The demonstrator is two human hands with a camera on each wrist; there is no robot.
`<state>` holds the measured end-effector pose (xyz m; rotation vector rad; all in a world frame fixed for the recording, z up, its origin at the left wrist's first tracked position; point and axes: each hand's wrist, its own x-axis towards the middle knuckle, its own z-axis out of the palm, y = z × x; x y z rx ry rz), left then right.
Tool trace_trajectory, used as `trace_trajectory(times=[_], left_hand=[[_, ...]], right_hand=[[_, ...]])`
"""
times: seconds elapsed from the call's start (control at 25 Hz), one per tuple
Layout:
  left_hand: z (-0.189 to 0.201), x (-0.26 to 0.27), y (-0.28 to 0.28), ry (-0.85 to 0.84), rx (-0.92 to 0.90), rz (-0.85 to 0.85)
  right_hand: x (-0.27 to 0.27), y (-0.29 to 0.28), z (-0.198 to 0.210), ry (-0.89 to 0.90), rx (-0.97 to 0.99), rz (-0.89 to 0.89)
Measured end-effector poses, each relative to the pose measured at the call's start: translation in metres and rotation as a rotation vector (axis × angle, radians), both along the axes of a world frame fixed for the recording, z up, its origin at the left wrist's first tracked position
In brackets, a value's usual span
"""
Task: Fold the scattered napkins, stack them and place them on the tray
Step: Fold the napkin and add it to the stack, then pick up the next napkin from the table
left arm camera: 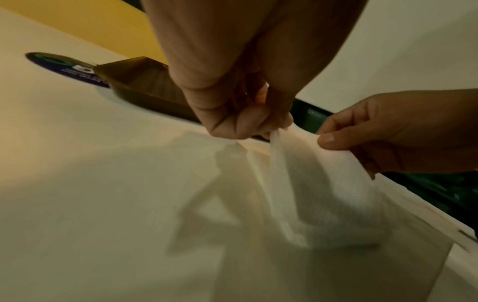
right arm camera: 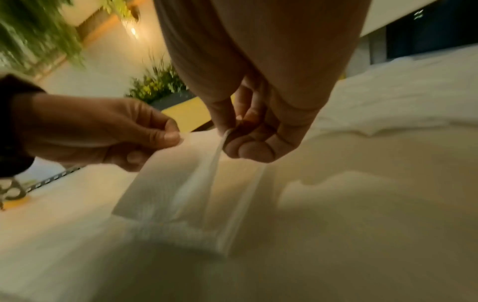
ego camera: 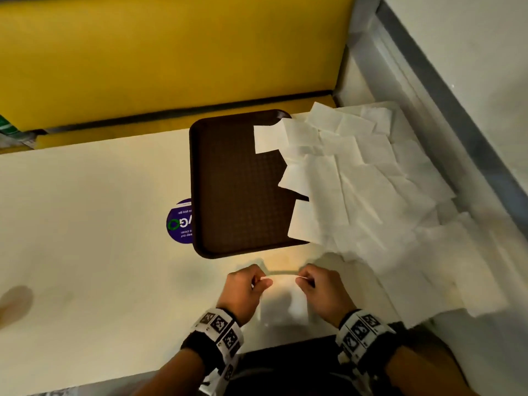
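**Folding one napkin at the near edge of the worktop**

The left hand (ego camera: 246, 284) pinches one top corner of a single napkin (ego camera: 281, 302) between thumb and fingers, and the right hand (ego camera: 317, 284) pinches the other. The hands are a napkin's width apart, and the sheet hangs from them, its lower part resting on the worktop (ego camera: 94, 212) just in front of the person. The brown tray (ego camera: 228, 181) lies just beyond the hands, and the scattered napkins (ego camera: 357, 178) are spread to its right, several lapping over its right rim.

To fold well, I judge the two pinched corners should travel together and level, so the top edge comes down square onto the opposite edge. The paper looks thin and limp, so a slow, even lay-down followed by a flat press along the crease would probably keep it from skewing. Leaving space on the worktop near the tray for the stack seems sensible.

On the left, a round purple sticker (ego camera: 180, 221) is partly covered by the tray and its print cannot be read. In the head view the napkin's lower edge melts into the pale worktop and shadow. Both wrist views are blurred. How many layers each hand holds cannot be told. On the right, the loose pile's count is unclear, since the sheets overlap and wash out toward the wall.
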<state>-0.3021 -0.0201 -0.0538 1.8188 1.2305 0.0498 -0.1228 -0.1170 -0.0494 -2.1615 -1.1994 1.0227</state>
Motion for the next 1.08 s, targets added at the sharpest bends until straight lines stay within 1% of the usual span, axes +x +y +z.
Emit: trace_trajectory(times=[0.08,0.16,0.28,0.4,0.48,0.56,0.64,0.72,0.84,0.92,1.08], left_hand=[[-0.008,0.005,-0.005,0.062,0.022,-0.016],[-0.014,0.010,-0.006,0.125,0.064,-0.066],[-0.015,0.014,-0.008,0.155,0.092,-0.097],[-0.008,0.020,-0.008,0.167,0.120,-0.111],[-0.001,0.033,0.000,0.116,0.247,-0.166],[0.010,0.068,0.019,0.107,0.446,-0.324],[0.023,0.113,0.044,0.173,0.572,-0.505],[0.026,0.152,0.066,0.244,0.594,-0.637],[0.011,0.190,0.078,0.345,0.613,-0.832],[0.000,0.211,0.074,0.379,0.614,-0.898],[-0.012,0.244,0.060,0.379,0.592,-0.896]], right_hand=[[-0.006,-0.003,-0.010,-0.059,0.000,0.001],[-0.011,-0.003,-0.016,-0.125,-0.019,0.034],[-0.017,-0.002,-0.019,-0.213,-0.054,0.072],[-0.017,-0.009,-0.015,-0.192,-0.049,0.051],[-0.012,-0.018,-0.009,-0.129,-0.002,-0.015],[0.005,-0.030,-0.001,-0.084,0.047,-0.103],[0.027,-0.046,0.009,-0.096,0.048,-0.152],[0.048,-0.065,0.019,-0.083,0.018,-0.196],[0.068,-0.089,0.026,-0.019,-0.021,-0.266],[0.077,-0.100,0.028,0.004,-0.024,-0.305],[0.086,-0.110,0.029,0.044,0.015,-0.373]])
